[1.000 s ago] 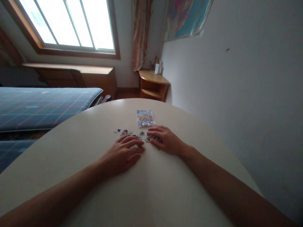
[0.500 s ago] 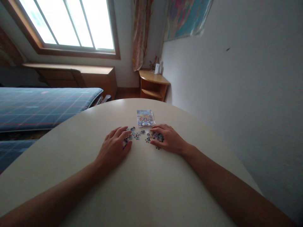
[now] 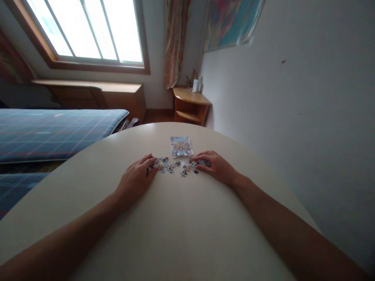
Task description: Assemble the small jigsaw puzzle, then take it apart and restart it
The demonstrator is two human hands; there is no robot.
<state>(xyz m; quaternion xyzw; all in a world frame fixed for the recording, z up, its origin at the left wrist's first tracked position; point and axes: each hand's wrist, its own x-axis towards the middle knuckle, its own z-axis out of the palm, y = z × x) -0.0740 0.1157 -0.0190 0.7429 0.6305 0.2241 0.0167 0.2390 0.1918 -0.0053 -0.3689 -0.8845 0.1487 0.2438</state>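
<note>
Small jigsaw puzzle pieces (image 3: pixel 170 168) lie in two loose clusters on the pale round table (image 3: pixel 175 226). At the left cluster, my left hand (image 3: pixel 137 173) rests on the tabletop, its fingers and thumb curled round some pieces. My right hand (image 3: pixel 216 167) cups the outer side of the right cluster, with pieces (image 3: pixel 204 162) between its thumb and fingers. Several more pieces (image 3: pixel 185 170) lie loose on the inner side of that hand. Just beyond the clusters, a printed picture packet (image 3: pixel 181 146) with a blue cartoon character lies flat. My palms hide part of both clusters.
A white wall (image 3: pixel 293 117) runs along the table's right side. To the left is a mattress (image 3: pixel 58 132) with blue checked fabric. A wooden corner shelf (image 3: pixel 191 96) stands beyond the far table edge, and a low wooden cabinet (image 3: pixel 123 93) sits under the window.
My hands have moved apart, the left to the left and the right to the right, with their fingers drawn in closer round the pieces. More pieces now show between them.
</note>
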